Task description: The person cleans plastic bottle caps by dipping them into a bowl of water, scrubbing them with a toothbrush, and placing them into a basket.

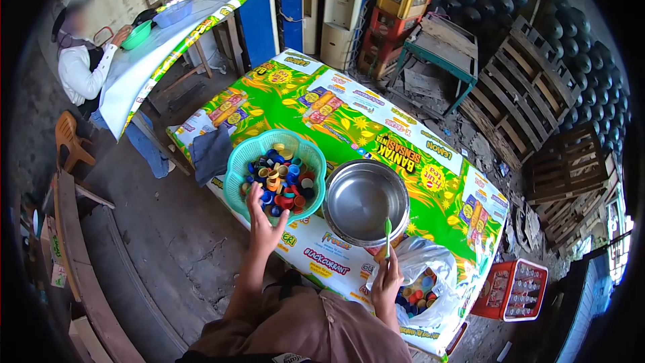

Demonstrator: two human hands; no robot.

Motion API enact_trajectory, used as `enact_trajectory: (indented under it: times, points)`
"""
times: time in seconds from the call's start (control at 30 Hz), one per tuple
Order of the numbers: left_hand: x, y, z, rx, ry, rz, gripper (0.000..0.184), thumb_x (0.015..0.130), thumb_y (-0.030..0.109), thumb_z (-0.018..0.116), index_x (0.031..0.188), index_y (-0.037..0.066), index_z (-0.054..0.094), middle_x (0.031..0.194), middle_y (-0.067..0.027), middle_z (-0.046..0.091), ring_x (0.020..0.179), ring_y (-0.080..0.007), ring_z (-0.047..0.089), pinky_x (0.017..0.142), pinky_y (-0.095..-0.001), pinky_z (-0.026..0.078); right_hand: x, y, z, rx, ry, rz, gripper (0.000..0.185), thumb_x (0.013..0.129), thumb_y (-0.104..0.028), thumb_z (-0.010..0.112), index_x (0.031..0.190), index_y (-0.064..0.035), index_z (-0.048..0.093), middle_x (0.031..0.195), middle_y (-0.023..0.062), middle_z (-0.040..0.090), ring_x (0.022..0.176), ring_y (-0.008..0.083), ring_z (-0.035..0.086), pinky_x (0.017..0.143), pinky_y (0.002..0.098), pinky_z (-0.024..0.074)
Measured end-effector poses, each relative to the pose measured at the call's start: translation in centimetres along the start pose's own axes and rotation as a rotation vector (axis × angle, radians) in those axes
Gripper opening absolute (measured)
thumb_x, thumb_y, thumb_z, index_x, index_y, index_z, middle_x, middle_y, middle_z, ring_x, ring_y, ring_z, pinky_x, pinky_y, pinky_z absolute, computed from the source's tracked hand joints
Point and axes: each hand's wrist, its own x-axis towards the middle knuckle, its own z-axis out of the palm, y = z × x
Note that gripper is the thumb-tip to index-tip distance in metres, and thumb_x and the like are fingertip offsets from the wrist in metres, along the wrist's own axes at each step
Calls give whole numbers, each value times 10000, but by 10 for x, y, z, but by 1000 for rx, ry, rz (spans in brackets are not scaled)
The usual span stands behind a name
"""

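Note:
My left hand (267, 222) is at the near rim of a turquoise plastic basket (236, 188), its fingers spread and holding nothing. Inside the basket is a heap of bottle caps (275, 178) in blue, red, yellow and dark colours. To its right stands a round metal basin (359, 195) with a shiny inside. My right hand (386, 279) grips a slim green tool (388, 232) that points up over the basin's near rim; its exact kind cannot be told. Close by that hand, a clear plastic bag (430, 259) holds more coloured caps.
A bright printed sheet covers the table (322, 265), with a dark cloth (213, 154) at its left. Another person (84, 67) sits at a second table (131, 81), one hand at a green bowl (136, 35). A red crate (512, 289) is at right; wooden pallets (517, 91) stand behind.

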Motion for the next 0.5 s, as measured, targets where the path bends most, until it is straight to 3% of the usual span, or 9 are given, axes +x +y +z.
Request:
enact_trajectory:
  times: [0.07, 0.1, 0.13, 0.23, 0.27, 0.37, 0.43, 0.5]
  points:
    - [-9, 19, 12, -50, -99, 75, 685, 703, 58, 643, 1269, 13, 259, 1248, -184, 338, 1091, -306, 414, 867, -389, 378, -9, -3, -10, -14, 140, -97, 325, 833, -26, 458, 1155, 25, 466, 760, 169, 580, 536, 208, 523, 510, 320, 419]
    - [-14, 31, 19, -83, -162, 165, 612, 702, 36, 632, 1224, 15, 316, 1219, -172, 372, 1051, -280, 436, 814, -372, 403, -13, -20, -23, -19, 97, 71, 313, 821, -42, 487, 1124, 39, 482, 681, 132, 549, 501, 172, 479, 479, 294, 391]
    - [-20, 45, 29, -130, -184, 200, 470, 704, 21, 623, 1128, 17, 420, 1134, -163, 448, 1003, -279, 471, 805, -355, 414, -21, -11, -26, -30, 177, 52, 301, 793, -20, 527, 1086, 41, 502, 614, 85, 510, 458, 139, 427, 443, 264, 357]
    - [-46, 76, 59, -408, -534, 291, 206, 712, 4, 614, 895, 34, 524, 902, -105, 556, 865, -265, 544, 782, -331, 432, -43, 0, -49, -97, 339, 40, 217, 752, 10, 579, 968, 13, 553, 557, 54, 504, 404, 124, 419, 406, 255, 342]
    - [-55, 88, 69, -508, -684, 305, 174, 718, 11, 616, 870, 39, 536, 857, -93, 559, 824, -243, 554, 751, -316, 443, -44, 2, -56, -158, 471, -77, 129, 760, 8, 568, 888, 8, 561, 563, 77, 527, 411, 154, 469, 412, 273, 360]
    - [-93, 113, 104, -756, -1073, 283, 115, 721, 8, 620, 807, 30, 547, 809, -83, 570, 780, -211, 572, 706, -312, 450, -74, 23, -86, -271, 571, -5, 38, 768, 20, 548, 803, 6, 549, 619, 115, 559, 440, 221, 507, 424, 292, 382]
    - [-118, 133, 122, -794, -1337, 166, 83, 755, 27, 596, 824, 22, 551, 813, -87, 569, 774, -218, 574, 701, -308, 450, -89, 29, -107, -356, 620, 81, 28, 770, 15, 549, 798, 10, 549, 612, 97, 553, 451, 180, 505, 419, 286, 368]
    - [-142, 135, 153, -732, -1348, 231, 71, 766, 23, 575, 834, 21, 554, 825, -93, 569, 784, -231, 574, 707, -311, 450, -106, 35, -125, -372, 632, 218, 44, 779, 8, 545, 821, 12, 557, 591, 72, 527, 440, 142, 470, 422, 276, 355]
